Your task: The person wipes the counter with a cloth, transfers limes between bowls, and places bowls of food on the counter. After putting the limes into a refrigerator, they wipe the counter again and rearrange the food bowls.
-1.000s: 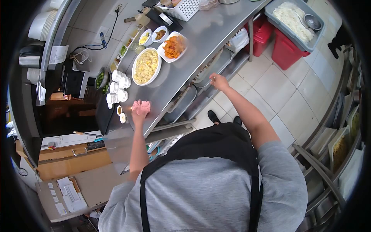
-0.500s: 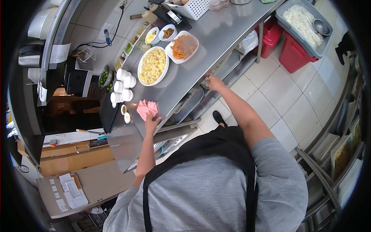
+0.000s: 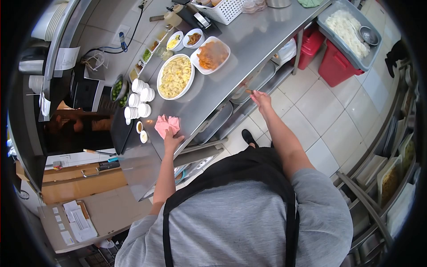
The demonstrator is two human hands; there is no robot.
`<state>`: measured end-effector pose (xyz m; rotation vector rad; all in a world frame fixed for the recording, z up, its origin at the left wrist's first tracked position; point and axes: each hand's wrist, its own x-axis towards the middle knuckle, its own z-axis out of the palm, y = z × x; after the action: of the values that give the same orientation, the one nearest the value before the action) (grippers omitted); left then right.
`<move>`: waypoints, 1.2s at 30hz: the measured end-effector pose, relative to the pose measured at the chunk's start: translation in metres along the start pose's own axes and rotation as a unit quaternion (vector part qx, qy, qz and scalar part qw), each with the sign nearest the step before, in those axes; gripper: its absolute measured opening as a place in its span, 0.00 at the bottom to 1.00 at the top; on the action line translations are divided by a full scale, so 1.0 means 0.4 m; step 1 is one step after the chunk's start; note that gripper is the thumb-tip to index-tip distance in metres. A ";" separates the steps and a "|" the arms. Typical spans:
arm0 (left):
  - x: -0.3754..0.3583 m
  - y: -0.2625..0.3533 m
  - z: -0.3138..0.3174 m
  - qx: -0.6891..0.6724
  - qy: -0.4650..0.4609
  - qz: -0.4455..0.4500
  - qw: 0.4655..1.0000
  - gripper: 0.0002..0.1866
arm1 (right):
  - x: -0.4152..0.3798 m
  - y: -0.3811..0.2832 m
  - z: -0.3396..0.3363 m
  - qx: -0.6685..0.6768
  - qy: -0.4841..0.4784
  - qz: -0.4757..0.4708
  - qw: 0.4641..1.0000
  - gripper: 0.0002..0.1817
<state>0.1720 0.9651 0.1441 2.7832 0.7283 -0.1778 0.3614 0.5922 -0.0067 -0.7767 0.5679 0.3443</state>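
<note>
My left hand (image 3: 171, 141) rests at the counter's front edge, its fingers on a crumpled pink cloth (image 3: 166, 126). My right hand (image 3: 262, 101) is held out past the counter edge, over the lower shelf, with the fingers closed. A small, thin brownish thing (image 3: 248, 91) sticks out from its fingertips; its kind is too small to make out. Near the cloth stand two small sauce cups, one with brown sauce (image 3: 139, 127) and one with a pale filling (image 3: 143, 136). Stacks of white cups (image 3: 144, 95) stand behind them.
On the steel counter (image 3: 231, 53) are a large oval bowl of yellow food (image 3: 176, 77), a square bowl of orange food (image 3: 211, 55) and a white basket (image 3: 227, 12). Metal trays (image 3: 216, 124) lie on the lower shelf. A grey tub of rice (image 3: 347, 26) stands above red bins (image 3: 336, 66).
My right hand has drawn away from the counter's underside, rightward and slightly down, with a thin thing now showing at its fingertips. My left hand stays on the cloth.
</note>
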 end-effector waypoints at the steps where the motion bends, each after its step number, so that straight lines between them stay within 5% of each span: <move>1: -0.004 0.011 -0.007 0.005 -0.004 -0.007 1.000 0.48 | -0.001 0.002 0.005 0.024 0.014 0.018 0.999 0.11; 11: -0.012 0.028 -0.018 -0.020 -0.001 -0.010 1.000 0.50 | 0.048 0.038 0.169 0.099 0.077 0.001 0.992 0.10; 17: -0.011 0.015 -0.009 -0.012 0.031 0.003 0.999 0.48 | 0.054 0.052 0.093 0.093 0.003 0.031 0.995 0.13; 20: -0.026 0.035 -0.014 -0.002 0.087 -0.004 0.996 0.35 | 0.053 0.050 -0.022 -0.010 0.054 0.066 0.996 0.15; 22: -0.039 0.075 -0.033 -0.040 0.125 -0.049 0.990 0.16 | 0.040 0.044 -0.094 -0.089 0.044 0.092 0.991 0.15; 23: -0.044 0.094 -0.036 -0.044 0.130 -0.049 0.989 0.16 | 0.031 0.044 -0.122 -0.127 0.038 0.115 0.985 0.14; 25: -0.049 0.137 -0.022 0.018 0.144 0.034 0.989 0.06 | -0.039 0.012 -0.155 -0.175 0.006 0.128 0.976 0.13; 31: -0.024 0.386 0.068 -0.080 0.130 0.223 0.963 0.04 | -0.186 -0.033 -0.181 -0.146 -0.098 0.152 0.973 0.15; 36: -0.116 0.688 0.053 -0.254 -0.077 0.267 0.926 0.08 | -0.318 -0.118 -0.079 -0.049 -0.136 0.188 0.972 0.24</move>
<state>0.2671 0.7061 0.1920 2.3195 -0.0459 -0.0817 0.2720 0.5265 0.0774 -0.6989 0.4396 0.8212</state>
